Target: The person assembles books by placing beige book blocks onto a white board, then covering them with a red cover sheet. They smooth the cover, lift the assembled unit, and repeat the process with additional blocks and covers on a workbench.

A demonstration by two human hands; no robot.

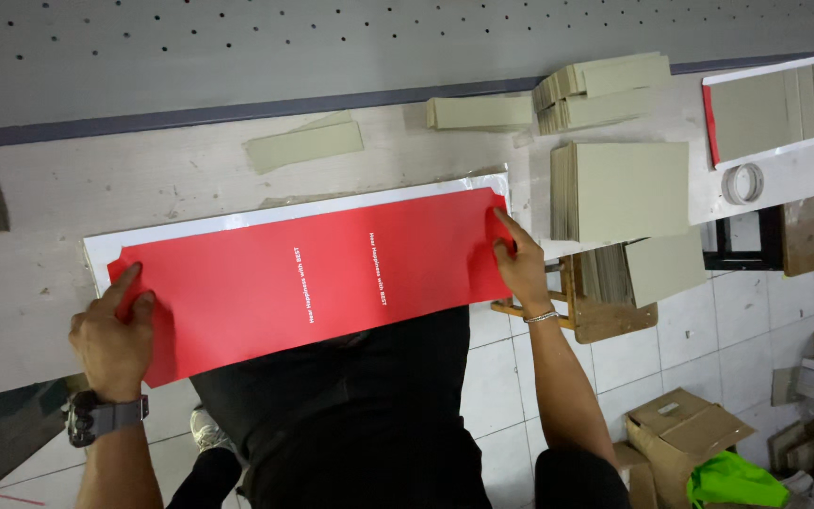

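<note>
A long red sheet (303,278) with small white print lies across a white backing sheet (237,220) on the pale worktable (96,179). My left hand (110,335) grips the sheet's left end, thumb on top. At the right end, my right hand (520,264) pinches the edge with fingers spread along it. The sheet's near edge hangs over the table's front, above my dark trousers.
Stacks of grey-green card pieces (619,188) lie at the right, smaller stacks (595,90) and a loose strip (303,143) behind. A tape roll (742,183) and another red-edged board (784,104) sit far right. Cardboard boxes (680,429) stand on the tiled floor.
</note>
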